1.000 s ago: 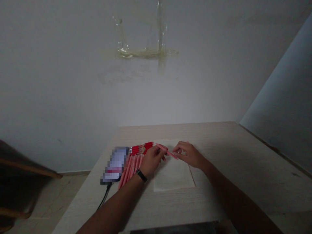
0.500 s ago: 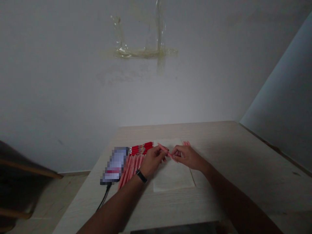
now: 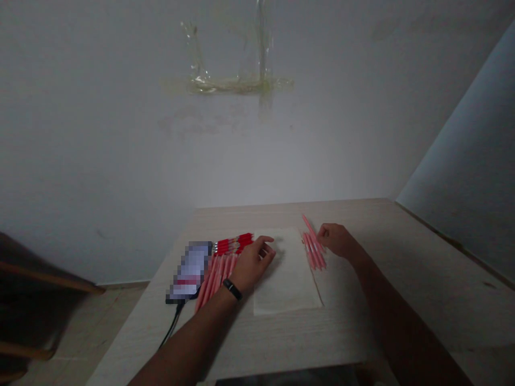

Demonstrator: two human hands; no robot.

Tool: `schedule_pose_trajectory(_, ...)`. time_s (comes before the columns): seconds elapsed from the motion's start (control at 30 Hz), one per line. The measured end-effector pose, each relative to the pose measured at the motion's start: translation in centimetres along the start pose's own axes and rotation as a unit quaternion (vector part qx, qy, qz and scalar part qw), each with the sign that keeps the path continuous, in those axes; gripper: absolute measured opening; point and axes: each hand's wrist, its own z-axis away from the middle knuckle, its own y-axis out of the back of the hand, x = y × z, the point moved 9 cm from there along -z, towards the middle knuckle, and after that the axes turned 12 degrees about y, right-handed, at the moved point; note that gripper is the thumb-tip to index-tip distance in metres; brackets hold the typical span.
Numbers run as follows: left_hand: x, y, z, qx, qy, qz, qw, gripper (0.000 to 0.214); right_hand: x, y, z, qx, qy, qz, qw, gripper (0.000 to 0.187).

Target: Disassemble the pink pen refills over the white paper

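Note:
My right hand point(image 3: 335, 239) is closed on the lower end of a slim pink pen point(image 3: 309, 224), which slants up and to the left. Below that pen, several pink pens point(image 3: 314, 252) lie side by side at the right edge of a pale sheet point(image 3: 287, 292). Over the sheet's left part hovers my left hand point(image 3: 257, 257), fingers apart and curved, with nothing in it. Left of that hand are several longer pink pens or barrels point(image 3: 213, 281) in a row, partly hidden by the left arm. Behind them lie several red pen-like pieces point(image 3: 233, 245) with silvery ends.
A phone point(image 3: 189, 273) with a blurred screen lies at the table's left, its black cable point(image 3: 171, 327) running off the near side. The pale wooden table point(image 3: 350, 214) meets a wall point(image 3: 341, 150) at the back. Dark furniture point(image 3: 32, 300) stands at the far left.
My right hand has carried the pink pen from the middle over to the pens at the sheet's right edge. The left hand has let go of it and opened, staying nearly in place.

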Motion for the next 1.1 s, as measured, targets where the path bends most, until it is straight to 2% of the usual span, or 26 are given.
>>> schedule_pose_trajectory(0.1,0.1,0.0,0.0,0.001,-0.002,-0.020,1.000,0.033,1.4,-0.2,0.4,-0.062,-0.046,0.059,0.995,0.015)
schedule_pose_trajectory(0.23,0.0,-0.2,0.0,-0.005,-0.001,-0.038,0.999,0.031,2.0,-0.6,1.2,-0.135,-0.081,0.072,0.985,0.019)
schedule_pose_trajectory(0.47,-0.1,-0.7,0.1,-0.023,0.009,-0.066,0.998,0.026,3.0,-1.8,2.3,-0.225,-0.094,0.064,0.968,0.018)
schedule_pose_trajectory(0.6,-0.1,-0.8,0.2,-0.025,0.005,-0.071,0.997,0.025,3.5,-1.5,2.2,-0.215,-0.098,0.084,0.968,0.014)
schedule_pose_trajectory(1.1,-0.3,-0.9,0.2,-0.034,0.022,-0.076,0.996,0.026,2.0,-2.2,1.7,-0.183,-0.083,0.076,0.977,0.018)
